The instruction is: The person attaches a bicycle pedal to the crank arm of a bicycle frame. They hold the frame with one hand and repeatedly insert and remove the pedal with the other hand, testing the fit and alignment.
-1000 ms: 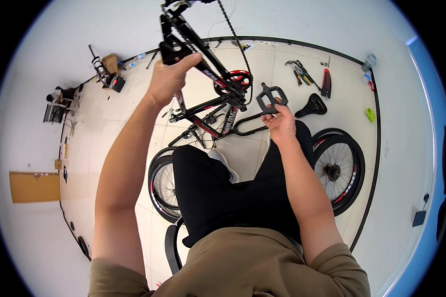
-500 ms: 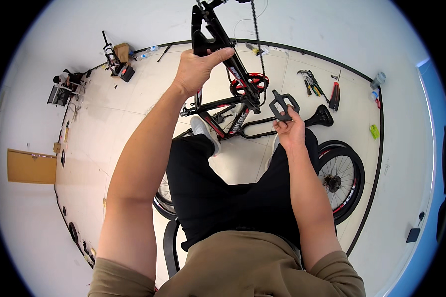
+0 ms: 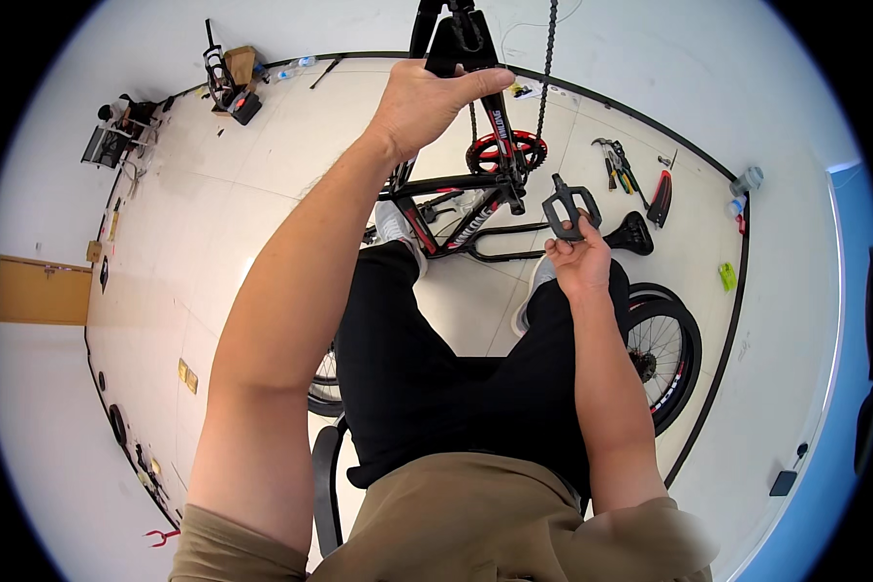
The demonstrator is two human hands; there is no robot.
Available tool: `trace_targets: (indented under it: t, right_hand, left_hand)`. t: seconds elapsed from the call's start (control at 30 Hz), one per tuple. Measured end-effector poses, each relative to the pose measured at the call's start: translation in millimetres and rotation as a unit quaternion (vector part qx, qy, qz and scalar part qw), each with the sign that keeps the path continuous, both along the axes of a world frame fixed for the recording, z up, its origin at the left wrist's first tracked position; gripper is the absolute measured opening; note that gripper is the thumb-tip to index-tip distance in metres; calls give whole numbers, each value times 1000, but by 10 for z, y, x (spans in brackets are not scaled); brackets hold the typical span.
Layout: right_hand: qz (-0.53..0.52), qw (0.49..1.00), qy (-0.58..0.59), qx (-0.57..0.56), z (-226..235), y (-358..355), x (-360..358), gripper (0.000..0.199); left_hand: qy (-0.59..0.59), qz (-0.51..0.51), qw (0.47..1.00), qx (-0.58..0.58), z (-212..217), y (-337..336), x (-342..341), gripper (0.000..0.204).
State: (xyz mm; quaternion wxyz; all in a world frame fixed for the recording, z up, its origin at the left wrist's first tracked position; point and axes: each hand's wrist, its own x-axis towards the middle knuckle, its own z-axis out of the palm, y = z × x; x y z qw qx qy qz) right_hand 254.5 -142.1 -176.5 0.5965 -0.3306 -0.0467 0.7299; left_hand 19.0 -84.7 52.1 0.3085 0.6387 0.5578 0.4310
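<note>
My left hand (image 3: 435, 109) is wrapped round the upper end of a black bicycle frame (image 3: 466, 225) with red and white markings, holding it up off the floor. Loose fingers of my right hand (image 3: 582, 267) grip a black pedal (image 3: 550, 215) by its near side, its spindle end pointing up and away. A red chainring (image 3: 536, 155) sits on the frame just left of and beyond the pedal. From above hangs a chain (image 3: 550, 60) down to the chainring. The pedal is apart from the frame.
Beyond my right hand lies a black saddle (image 3: 632, 235). Several hand tools (image 3: 619, 167) and a red and black piece (image 3: 661, 199) are on the floor farther right. Wheels (image 3: 691, 388) lie by my right leg. Bottles (image 3: 747, 180) stand along the right wall; boxes and parts (image 3: 238, 78) are at the far left.
My left hand and the frame have shifted right and upward in the picture. My right hand, with the pedal, appears slightly farther right. The whole view has turned a little too.
</note>
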Motion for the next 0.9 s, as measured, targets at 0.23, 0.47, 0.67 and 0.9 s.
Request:
trace_targets:
  t: [0.23,0.47,0.67,0.9]
  right_hand:
    - [1,999,32,5,-29,52,14,16]
    - [5,999,42,6,-69,6,-27,16]
    - [31,999,12,2,40,-101,-120,19]
    - [81,996,-27,-10,100,-437,-103,29]
  left_hand:
    - [4,4,1000,-12,16,18,-33,45]
    - [-18,15,1000,-2,-70,41,-61,42]
    - [-35,-2,999,3,-118,49,-66,38]
    - [-80,-33,996,-15,54,-60,-15,41]
